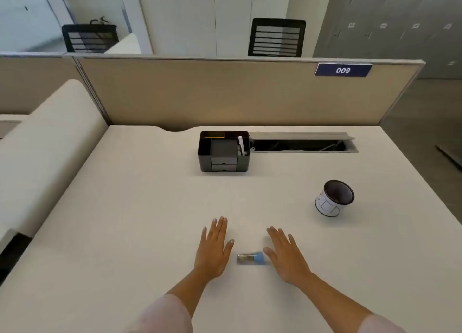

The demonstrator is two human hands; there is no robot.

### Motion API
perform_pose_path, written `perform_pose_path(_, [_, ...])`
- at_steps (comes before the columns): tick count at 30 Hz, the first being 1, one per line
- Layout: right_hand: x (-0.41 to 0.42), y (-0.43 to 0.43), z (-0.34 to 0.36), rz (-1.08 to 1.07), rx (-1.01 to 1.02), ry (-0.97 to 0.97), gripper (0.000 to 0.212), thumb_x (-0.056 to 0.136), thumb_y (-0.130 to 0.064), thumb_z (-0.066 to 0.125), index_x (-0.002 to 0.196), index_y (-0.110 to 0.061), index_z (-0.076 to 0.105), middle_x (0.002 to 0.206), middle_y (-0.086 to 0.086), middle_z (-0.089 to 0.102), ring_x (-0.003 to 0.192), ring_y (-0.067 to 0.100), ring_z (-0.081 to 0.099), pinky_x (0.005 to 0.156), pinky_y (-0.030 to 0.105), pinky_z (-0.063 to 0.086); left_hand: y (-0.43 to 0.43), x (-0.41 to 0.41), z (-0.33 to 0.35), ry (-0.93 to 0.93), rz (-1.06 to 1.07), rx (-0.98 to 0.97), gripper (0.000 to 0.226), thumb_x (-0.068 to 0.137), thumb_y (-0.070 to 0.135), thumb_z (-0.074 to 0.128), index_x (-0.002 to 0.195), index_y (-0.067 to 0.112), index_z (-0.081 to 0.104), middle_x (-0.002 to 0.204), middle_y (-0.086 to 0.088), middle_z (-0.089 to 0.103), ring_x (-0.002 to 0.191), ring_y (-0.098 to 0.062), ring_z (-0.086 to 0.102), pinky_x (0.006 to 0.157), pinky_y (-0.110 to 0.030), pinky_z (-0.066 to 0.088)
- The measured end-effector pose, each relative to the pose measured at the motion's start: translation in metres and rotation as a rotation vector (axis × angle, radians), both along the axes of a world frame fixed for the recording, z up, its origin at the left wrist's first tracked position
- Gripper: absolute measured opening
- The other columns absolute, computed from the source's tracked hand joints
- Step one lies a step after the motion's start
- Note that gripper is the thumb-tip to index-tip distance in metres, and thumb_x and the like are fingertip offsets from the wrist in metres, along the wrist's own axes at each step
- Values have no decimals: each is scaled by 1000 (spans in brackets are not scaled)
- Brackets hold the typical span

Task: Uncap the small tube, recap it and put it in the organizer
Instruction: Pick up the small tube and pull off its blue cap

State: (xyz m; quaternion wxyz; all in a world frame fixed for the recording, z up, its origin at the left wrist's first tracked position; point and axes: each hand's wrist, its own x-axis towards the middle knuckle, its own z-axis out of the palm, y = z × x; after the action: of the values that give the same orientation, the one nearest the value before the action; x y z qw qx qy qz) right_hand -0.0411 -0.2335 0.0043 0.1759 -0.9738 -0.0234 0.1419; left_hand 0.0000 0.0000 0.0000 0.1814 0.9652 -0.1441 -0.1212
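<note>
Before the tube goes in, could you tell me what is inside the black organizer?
The black organizer shows a yellow pencil in its rear slot and a white pen on its right side. The drawers' contents are hidden.

2 bare hands rest flat on a pale desk on either side of a small capped tube.

The left hand and right hand lie palm down, fingers stretched out, on the cream-white desk top. Between them lies the small clear tube with a light blue cap, on its side, cap pointing toward the right hand and just beside its thumb. Farther back stands a black plastic desk organizer with small drawers, holding a yellow pencil and a white pen. To the right stands a round white-and-black pen cup, well apart from the hands. A blue sign on the beige partition reads 009.
</note>
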Motion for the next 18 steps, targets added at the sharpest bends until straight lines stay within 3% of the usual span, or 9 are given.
perform_pose_path(7, [-15,5,-12,-100,113,53,66,94,-54,10,150,-21,21,160,-5,21,149,16,9,122,34,0,14,-20,-22,66,-16,41,96,70,68,-26,152,20,-12,161,7,-13,150,-16,-13,120,-37,-10])
perform_pose_path(10, [-15,4,-15,-55,144,13,84,83,-71,4,146,-23,31,152,-6,35,144,14,23,121,35,3,15,-19,-26,77,-12,35,99,69,71,-27,152,20,-11,163,6,-9,150,-16,-12,120,-39,-10])
perform_pose_path(12, [-15,5,-14,3,156,-11,85,80,-76,14,143,-24,37,144,-8,42,137,12,33,119,34,5,13,-20,-27,79,-2,27,97,70,70,-24,153,21,-10,163,7,-8,150,-15,-11,120,-41,-10])
perform_pose_path(15, [-13,7,-15,12,178,-58,58,87,-57,52,136,-26,46,135,-10,50,127,10,41,118,32,11,7,-18,-23,76,-2,2,96,71,71,-23,153,23,-7,162,10,-8,150,-15,-11,120,-41,-11])
perform_pose_path(18, [-10,12,-11,12,147,-108,37,85,-39,65,119,-28,59,117,-12,59,107,9,49,104,28,33,-1,-17,-17,51,-11,-37,91,76,70,-16,154,25,-3,163,10,-4,150,-12,-11,120,-39,-11])
